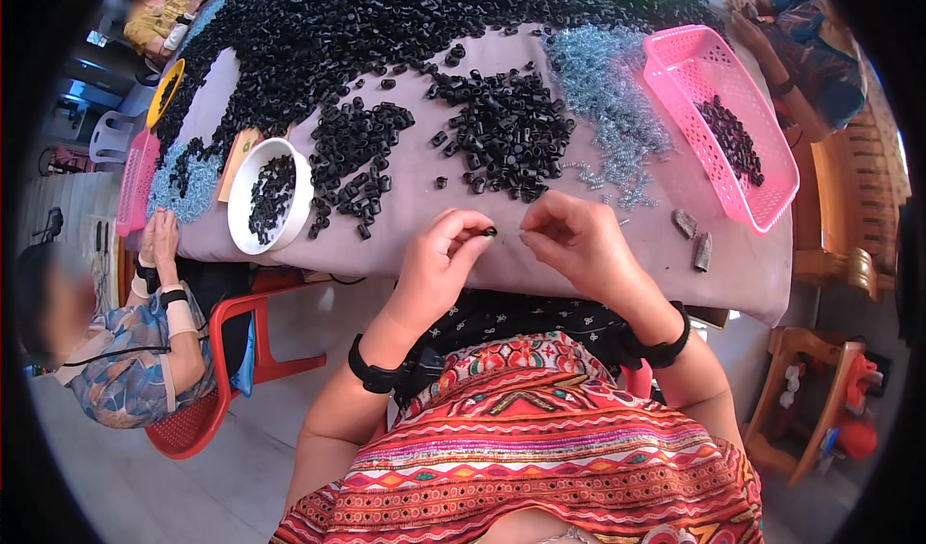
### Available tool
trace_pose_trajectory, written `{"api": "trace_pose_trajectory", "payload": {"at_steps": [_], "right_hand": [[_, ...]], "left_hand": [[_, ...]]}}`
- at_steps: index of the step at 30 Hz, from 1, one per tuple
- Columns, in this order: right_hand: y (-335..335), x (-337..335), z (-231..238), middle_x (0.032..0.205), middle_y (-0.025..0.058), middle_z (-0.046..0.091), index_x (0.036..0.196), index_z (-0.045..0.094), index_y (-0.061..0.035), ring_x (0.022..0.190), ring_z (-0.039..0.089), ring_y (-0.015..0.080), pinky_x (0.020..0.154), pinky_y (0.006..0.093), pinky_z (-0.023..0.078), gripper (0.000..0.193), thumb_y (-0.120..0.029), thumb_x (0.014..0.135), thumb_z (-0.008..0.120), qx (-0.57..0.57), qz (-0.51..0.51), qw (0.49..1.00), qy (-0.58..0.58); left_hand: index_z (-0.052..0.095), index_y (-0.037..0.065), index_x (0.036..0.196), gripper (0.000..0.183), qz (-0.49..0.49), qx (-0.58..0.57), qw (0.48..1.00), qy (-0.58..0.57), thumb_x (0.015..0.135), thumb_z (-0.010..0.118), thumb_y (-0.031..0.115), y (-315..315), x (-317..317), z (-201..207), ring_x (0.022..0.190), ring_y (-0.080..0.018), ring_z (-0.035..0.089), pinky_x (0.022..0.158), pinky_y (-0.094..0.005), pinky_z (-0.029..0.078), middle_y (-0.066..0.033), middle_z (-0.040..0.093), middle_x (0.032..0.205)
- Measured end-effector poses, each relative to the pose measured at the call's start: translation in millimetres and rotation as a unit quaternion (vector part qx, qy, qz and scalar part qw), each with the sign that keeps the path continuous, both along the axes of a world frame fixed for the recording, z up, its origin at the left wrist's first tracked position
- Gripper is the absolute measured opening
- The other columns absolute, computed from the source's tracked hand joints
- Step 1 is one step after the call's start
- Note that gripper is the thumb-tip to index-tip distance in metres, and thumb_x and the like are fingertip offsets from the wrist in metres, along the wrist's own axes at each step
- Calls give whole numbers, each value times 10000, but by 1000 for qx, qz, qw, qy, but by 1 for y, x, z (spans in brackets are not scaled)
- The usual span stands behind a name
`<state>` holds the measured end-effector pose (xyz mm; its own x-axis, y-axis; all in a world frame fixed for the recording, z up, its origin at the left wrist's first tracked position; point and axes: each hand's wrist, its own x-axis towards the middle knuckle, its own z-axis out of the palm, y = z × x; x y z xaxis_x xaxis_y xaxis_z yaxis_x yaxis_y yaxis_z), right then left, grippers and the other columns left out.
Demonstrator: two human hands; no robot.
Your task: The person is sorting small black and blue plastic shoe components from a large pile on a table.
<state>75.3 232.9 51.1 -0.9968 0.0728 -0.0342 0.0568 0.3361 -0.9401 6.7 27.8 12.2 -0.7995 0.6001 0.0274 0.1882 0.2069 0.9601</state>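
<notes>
My left hand is closed in a pinch on a small black plastic piece, held over the near edge of the table. Just to its right, my right hand is also pinched, thumb against forefinger. What sits between those fingertips is too small to make out. The two hands are a short gap apart. Beyond them lies a pile of black plastic pieces, with a second pile of black pieces to its left. Small clear bluish pieces are heaped beyond my right hand.
A white bowl and a pink perforated basket both hold small black parts. Two grey lumps lie near the right edge of the cloth-covered table. Other people sit at the left, far left and right. A red chair stands left.
</notes>
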Motion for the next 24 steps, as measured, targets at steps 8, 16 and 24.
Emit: {"api": "trace_pose_trajectory", "payload": {"at_steps": [8, 16, 24], "right_hand": [[-8, -3, -7, 829, 147, 678, 961, 670, 19, 723, 684, 234, 654, 330, 528, 125, 5, 837, 678, 7, 14, 999, 34], [-8, -3, -7, 837, 150, 662, 984, 704, -5, 754, 673, 287, 679, 348, 528, 147, 14, 841, 676, 35, 42, 997, 54], [-25, -5, -5, 952, 87, 606, 1099, 713, -59, 783, 624, 208, 674, 323, 520, 286, 19, 824, 705, -2, 42, 996, 76]], "left_hand": [[624, -8, 1105, 188, -10, 53, 994, -92, 923, 661, 15, 6, 4, -4, 868, -109, 646, 763, -256, 527, -60, 668, 980], [537, -1, 1258, 339, -24, 78, 986, -147, 935, 627, -48, 7, 5, -6, 913, -79, 624, 816, -225, 525, -42, 652, 1029], [515, 10, 1288, 378, -1, 185, 955, -233, 931, 637, -25, 0, -1, -6, 923, -90, 629, 807, -241, 521, -65, 667, 1072]]}}
